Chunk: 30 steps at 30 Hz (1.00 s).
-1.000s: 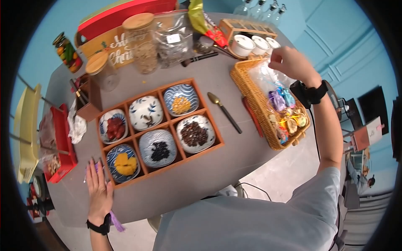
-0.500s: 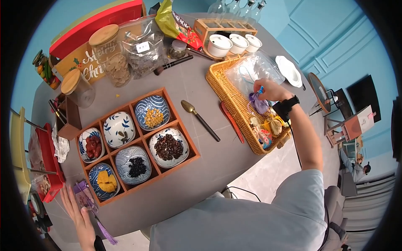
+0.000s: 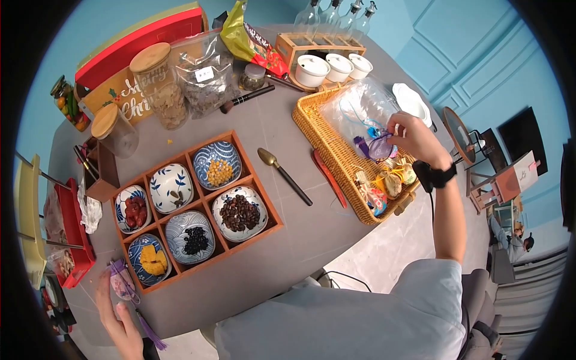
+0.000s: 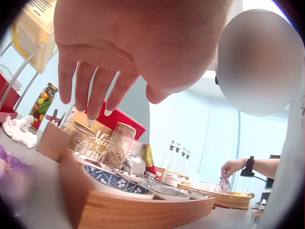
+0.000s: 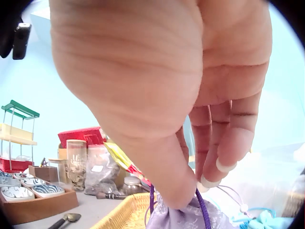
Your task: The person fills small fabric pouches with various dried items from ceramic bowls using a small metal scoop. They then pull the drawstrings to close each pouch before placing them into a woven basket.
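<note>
My right hand pinches a purple drawstring pouch by its gathered top, over the wicker basket. In the right wrist view, thumb and fingers close on the cloth beside the dark purple cord of the pouch. A light blue pouch lies close by, and several small patterned pouches fill the basket's near end. At the table's left, my left hand holds nothing, its fingers extended beside a flat purple sachet with a tassel.
A wooden compartment tray with small bowls of dried ingredients stands mid-table. Between tray and basket lie a spoon and a red stick-like object. Behind are lidded jars, a brush and white lidded pots.
My right hand has come down into the basket and taken hold of the purple pouch, now slightly raised. My left hand has drawn off the tasseled sachet toward me.
</note>
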{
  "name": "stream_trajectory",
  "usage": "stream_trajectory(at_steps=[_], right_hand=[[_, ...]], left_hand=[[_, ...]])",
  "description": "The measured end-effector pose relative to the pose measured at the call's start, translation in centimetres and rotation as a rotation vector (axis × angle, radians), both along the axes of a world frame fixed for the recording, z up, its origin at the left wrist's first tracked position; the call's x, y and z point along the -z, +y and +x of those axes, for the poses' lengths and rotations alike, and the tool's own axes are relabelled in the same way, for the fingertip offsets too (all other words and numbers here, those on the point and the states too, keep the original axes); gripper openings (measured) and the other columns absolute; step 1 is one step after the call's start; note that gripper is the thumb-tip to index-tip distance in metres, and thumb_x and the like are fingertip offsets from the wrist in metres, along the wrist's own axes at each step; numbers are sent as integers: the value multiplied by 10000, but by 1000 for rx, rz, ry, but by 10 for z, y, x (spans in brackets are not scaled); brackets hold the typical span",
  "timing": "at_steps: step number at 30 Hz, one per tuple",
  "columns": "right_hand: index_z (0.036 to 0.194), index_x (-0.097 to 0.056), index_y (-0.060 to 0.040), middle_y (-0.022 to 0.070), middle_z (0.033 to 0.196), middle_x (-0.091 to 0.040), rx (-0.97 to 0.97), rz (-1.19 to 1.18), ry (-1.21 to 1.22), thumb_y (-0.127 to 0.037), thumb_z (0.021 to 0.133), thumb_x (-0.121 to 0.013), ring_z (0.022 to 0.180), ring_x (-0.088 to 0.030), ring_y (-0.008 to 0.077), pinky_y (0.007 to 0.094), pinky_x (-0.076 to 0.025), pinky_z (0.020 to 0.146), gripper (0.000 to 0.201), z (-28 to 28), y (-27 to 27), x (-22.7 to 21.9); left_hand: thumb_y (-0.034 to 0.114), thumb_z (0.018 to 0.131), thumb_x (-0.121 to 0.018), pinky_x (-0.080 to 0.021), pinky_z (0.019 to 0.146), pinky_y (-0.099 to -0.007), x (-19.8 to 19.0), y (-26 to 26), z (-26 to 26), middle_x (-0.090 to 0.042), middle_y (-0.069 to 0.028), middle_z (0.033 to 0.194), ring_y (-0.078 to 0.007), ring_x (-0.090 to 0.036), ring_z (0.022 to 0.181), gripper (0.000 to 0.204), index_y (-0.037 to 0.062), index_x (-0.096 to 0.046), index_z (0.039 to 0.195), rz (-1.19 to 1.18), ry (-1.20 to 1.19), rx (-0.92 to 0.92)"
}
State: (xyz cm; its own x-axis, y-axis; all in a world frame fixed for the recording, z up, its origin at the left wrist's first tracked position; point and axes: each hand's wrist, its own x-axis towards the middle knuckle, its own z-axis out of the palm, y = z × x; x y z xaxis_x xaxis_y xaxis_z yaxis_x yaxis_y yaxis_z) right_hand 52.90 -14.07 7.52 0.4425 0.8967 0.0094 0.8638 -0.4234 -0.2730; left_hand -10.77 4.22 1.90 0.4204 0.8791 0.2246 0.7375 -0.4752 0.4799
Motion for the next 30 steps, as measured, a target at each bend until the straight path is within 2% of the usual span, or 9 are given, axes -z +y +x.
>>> stream_trajectory(at_steps=[4,5,7,9,11,13,18,24,30], right_hand=[[911,-598,-19,58,1037,-627,-51,188,-75,31,784,-753,811,-606,175,307,-506,690,207,-65,-11,-43],[910,-600,-21,65,1034,-624,-65,235,-60,34,782,-744,801,-610,189,317,-511,696,200,-84,-13,-50],[903,-602,-28,77,1031,-623,-138,299,-2,50,779,-740,841,-618,202,326,-524,729,202,-117,-17,-59],[906,-613,-36,91,1045,-626,-284,300,64,62,776,-743,919,-640,234,347,-535,762,208,-145,-18,-61],[912,-627,-40,105,1056,-624,-428,285,68,61,777,-749,983,-645,276,364,-540,782,208,-173,-14,-55],[938,-649,-34,120,1051,-615,-654,323,76,0,805,-767,958,-655,298,377,-539,787,182,-193,-4,-42],[892,-663,-25,105,1030,-608,-807,396,184,7,755,-754,728,-614,235,353,-513,597,168,-247,17,5],[922,-671,-27,97,1050,-602,-925,418,175,-38,731,-741,765,-611,224,330,-529,601,203,-274,37,39],[920,-673,-19,95,1066,-597,-1016,502,179,-79,729,-741,769,-604,213,322,-533,605,211,-279,45,56]], left_hand=[[191,1014,-551,-451,1001,-412,-15,-20,33,-672,-184,1167,-329,-626,1113,304,-52,-650,1168,13,-103,129],[129,954,-618,-488,875,-385,-16,-29,51,-684,-161,1007,-290,-643,949,196,-43,-666,1034,96,-201,142],[123,923,-659,-505,795,-378,-26,-41,73,-692,-152,933,-296,-656,866,164,-21,-695,991,75,-260,312],[89,864,-714,-511,708,-377,-30,-47,101,-699,-125,890,-292,-658,772,118,8,-731,949,120,-311,485],[176,868,-755,-554,810,-399,-34,-41,106,-699,-125,1143,-320,-691,981,362,48,-717,1204,-50,-190,762],[63,732,-832,-488,595,-327,-29,-49,142,-697,-63,870,-236,-648,688,218,57,-763,939,73,-403,744],[143,720,-877,-494,578,-324,-8,-55,161,-684,-35,865,-217,-642,686,255,79,-748,930,87,-446,767],[188,753,-871,-509,589,-337,9,-55,144,-663,-24,902,-210,-637,714,276,69,-701,934,67,-272,675],[126,757,-838,-498,575,-342,18,-53,132,-640,-48,884,-222,-604,677,237,45,-693,927,137,-212,757]])
